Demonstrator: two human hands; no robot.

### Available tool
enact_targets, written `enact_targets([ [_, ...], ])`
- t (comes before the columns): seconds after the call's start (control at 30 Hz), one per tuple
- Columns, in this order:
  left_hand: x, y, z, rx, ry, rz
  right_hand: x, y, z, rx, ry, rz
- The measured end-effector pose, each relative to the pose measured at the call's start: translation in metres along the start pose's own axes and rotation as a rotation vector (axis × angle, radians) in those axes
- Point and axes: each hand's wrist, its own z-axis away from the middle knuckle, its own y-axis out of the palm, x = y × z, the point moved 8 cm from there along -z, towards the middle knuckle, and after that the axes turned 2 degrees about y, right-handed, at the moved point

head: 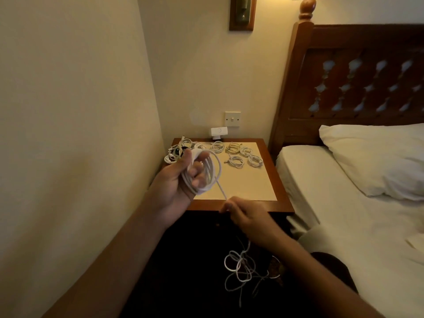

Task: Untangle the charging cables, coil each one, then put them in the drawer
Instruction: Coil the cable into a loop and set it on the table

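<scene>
Step in hand: coiling one cable, by my reading; untangling and stowing were not yet finished.
Left hand (pixel 181 177): fingers curled round several white loops of the cable (pixel 210 173), held up over the front left of the nightstand (pixel 241 206).
Right hand (pixel 247 216): fingertips closed in a pinch on the same cable, just in front of the nightstand's near edge; a short straight run joined the two hands.
Loose tail (pixel 241 269): hung below the right hand in slack, overlapping loops against the dark floor.
Coils (pixel 236 160): several small bundles lay apart on the back of the nightstand.
Tangle (pixel 175 152): a knotted heap sat at the back left corner.
Drawer: could not be made out in the shadow under the top.
Next move: probably feeding more tail and laying another turn on the left hand without snagging the slack loops.
</scene>
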Motion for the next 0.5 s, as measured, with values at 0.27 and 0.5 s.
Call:
enact_targets([
  [0.27, 0.015, -0.015, -0.020, -0.094, 0.112, -1.089, 0.078, 0.025, 0.014, 0.214, -0.118, 0.373],
  [0.5, 0.016, -0.021, -0.002, 0.253, -0.263, -1.541, 0.089, -0.048, -0.018, 0.261, -0.107, 0.348],
])
